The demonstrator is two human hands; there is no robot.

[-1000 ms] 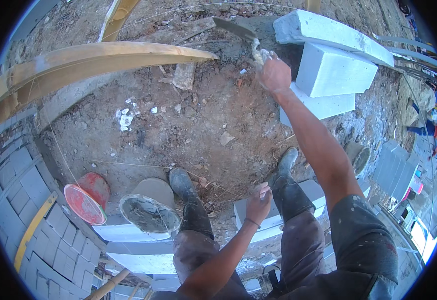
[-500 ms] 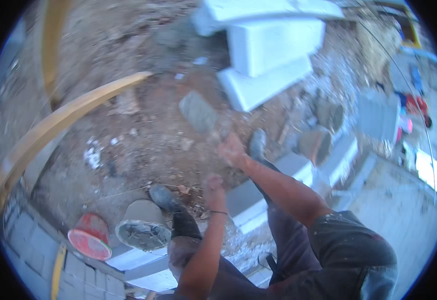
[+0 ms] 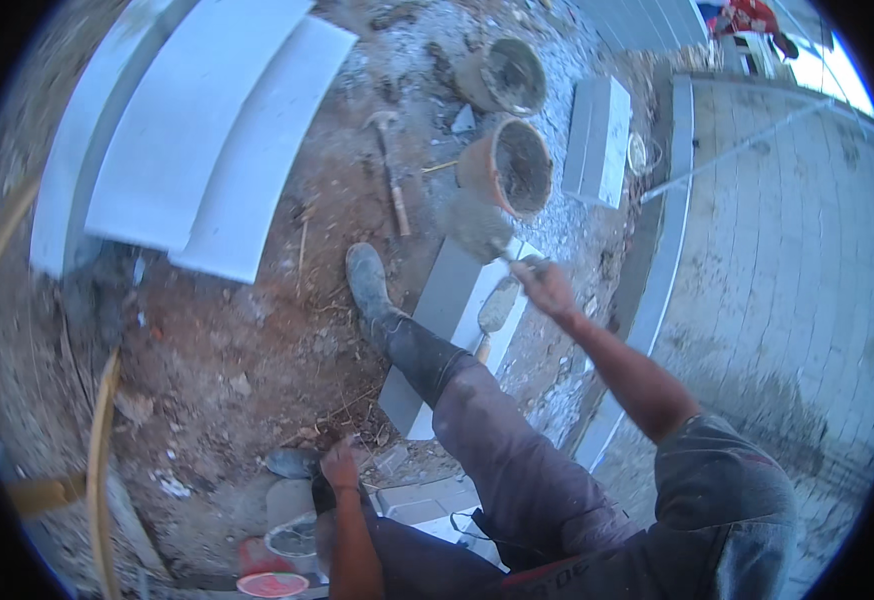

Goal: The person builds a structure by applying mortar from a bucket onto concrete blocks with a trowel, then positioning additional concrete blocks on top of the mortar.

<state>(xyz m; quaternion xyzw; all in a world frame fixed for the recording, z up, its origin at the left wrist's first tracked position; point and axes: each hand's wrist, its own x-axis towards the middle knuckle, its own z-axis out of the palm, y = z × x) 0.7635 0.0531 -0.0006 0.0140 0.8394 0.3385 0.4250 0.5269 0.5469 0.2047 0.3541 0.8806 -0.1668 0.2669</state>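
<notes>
My right hand (image 3: 545,288) is closed round the handle of a trowel, which reaches toward an orange bucket. The trowel's broad grey blade (image 3: 477,228) is blurred, beside the bucket's lower rim. Grey mortar shows inside this orange bucket (image 3: 479,170). Below my right hand a second trowel (image 3: 499,308), crusted with mortar, lies on a white-faced block (image 3: 447,322). My left hand (image 3: 342,465) hangs low near my left boot, its fingers loosely apart with nothing seen in them.
A hammer (image 3: 392,175) lies on the dirt; another mortar bucket (image 3: 507,78) stands beyond. Large white blocks (image 3: 197,130) are stacked far left. Wooden bars (image 3: 103,470) rise at lower left near a red bucket (image 3: 262,560). A block wall (image 3: 777,270) fills the right.
The view has swung to the right. My right hand has carried the trowel from over the dirt to beside the orange bucket. My left hand stays low.
</notes>
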